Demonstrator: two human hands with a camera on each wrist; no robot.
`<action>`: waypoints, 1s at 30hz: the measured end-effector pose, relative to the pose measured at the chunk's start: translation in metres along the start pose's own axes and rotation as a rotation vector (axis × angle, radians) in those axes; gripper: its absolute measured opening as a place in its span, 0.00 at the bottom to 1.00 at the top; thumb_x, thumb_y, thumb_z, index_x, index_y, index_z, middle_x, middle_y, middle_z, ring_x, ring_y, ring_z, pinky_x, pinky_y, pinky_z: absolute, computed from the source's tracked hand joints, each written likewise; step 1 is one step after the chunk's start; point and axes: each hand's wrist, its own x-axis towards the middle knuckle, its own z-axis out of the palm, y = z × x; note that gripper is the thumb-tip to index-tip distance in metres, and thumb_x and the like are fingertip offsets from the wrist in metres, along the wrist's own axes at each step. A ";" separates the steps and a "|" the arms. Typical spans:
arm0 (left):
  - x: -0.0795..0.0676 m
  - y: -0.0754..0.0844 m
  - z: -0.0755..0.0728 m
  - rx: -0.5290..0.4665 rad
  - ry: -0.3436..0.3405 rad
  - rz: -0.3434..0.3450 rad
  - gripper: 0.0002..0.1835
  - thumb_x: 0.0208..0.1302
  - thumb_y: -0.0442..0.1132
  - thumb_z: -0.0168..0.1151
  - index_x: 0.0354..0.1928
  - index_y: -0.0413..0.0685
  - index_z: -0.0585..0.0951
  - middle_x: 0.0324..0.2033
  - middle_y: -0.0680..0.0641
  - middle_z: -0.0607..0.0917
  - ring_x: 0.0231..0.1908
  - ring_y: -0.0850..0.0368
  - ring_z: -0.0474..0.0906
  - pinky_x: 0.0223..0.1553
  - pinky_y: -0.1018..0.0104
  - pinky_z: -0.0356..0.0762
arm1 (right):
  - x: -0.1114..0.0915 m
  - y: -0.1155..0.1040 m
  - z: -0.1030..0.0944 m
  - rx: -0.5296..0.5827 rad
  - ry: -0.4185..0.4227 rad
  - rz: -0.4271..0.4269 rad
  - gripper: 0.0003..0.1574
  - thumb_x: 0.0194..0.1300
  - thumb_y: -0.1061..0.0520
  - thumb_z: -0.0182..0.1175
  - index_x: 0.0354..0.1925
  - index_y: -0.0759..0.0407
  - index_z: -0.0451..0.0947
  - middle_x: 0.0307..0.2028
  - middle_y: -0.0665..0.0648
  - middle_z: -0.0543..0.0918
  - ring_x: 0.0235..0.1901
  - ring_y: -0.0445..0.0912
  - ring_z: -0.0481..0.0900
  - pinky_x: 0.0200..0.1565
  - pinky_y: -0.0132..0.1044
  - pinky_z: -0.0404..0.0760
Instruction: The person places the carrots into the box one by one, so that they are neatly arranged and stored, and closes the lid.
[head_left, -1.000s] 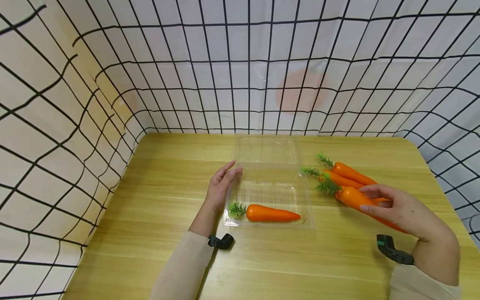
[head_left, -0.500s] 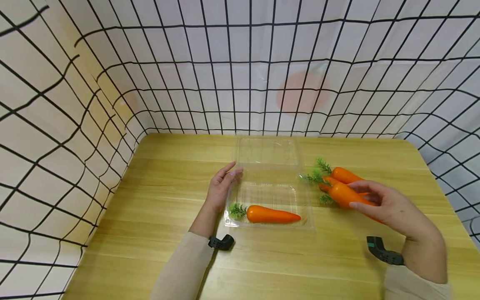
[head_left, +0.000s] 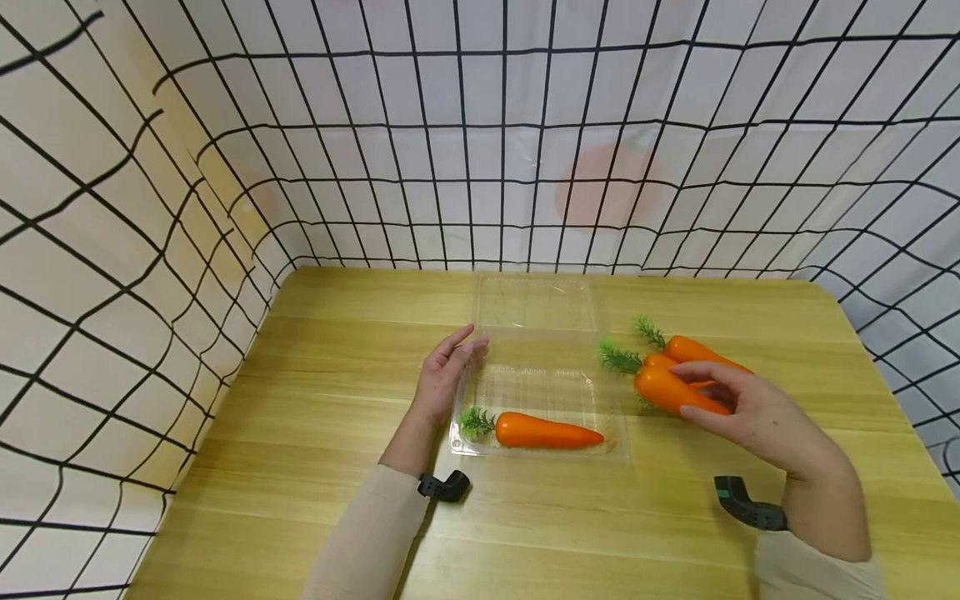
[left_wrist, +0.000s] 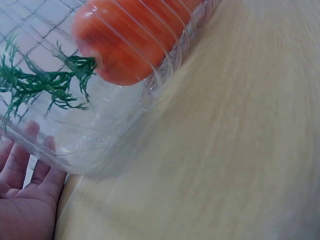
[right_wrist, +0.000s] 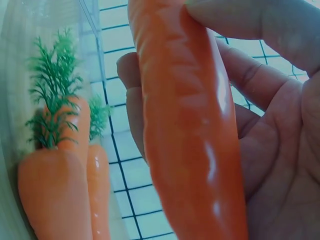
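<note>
In the head view, my right hand (head_left: 765,417) holds a carrot (head_left: 667,389), thumb on the near side and fingers on the far side. Its green top points left, towards the container. Close up in the right wrist view, the same carrot (right_wrist: 190,130) fills the grasp. My left hand (head_left: 442,373) rests at the left side of a clear plastic clamshell container (head_left: 536,375), its lid lying back. Extended fingers touch the container's wall (left_wrist: 35,145) in the left wrist view. One carrot (head_left: 543,430) lies along the container's near side, leafy end left.
More carrots, among them a carrot (head_left: 693,348) at the back, lie on the wooden table (head_left: 337,400) right of the container. The held carrot and my hand partly cover them. A white wall with a black grid (head_left: 510,158) stands behind the table and along both sides.
My right hand has moved left with the carrot, off the other carrots' right part towards the container. The left hand, the container and the carrot inside it stay in place.
</note>
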 end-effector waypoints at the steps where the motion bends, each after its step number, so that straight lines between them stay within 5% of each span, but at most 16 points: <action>1: 0.000 0.000 0.000 0.003 0.001 -0.002 0.24 0.79 0.39 0.51 0.73 0.45 0.70 0.64 0.34 0.80 0.65 0.43 0.78 0.71 0.60 0.71 | 0.001 -0.001 0.001 -0.001 -0.004 -0.010 0.28 0.69 0.52 0.68 0.64 0.51 0.75 0.58 0.63 0.81 0.44 0.27 0.78 0.42 0.26 0.81; 30: 0.001 0.001 0.001 -0.010 0.010 -0.008 0.24 0.79 0.38 0.51 0.73 0.42 0.69 0.63 0.34 0.81 0.65 0.41 0.77 0.69 0.58 0.73 | 0.024 -0.032 0.036 0.026 0.018 -0.070 0.26 0.66 0.46 0.70 0.60 0.47 0.79 0.51 0.51 0.85 0.45 0.34 0.82 0.45 0.29 0.83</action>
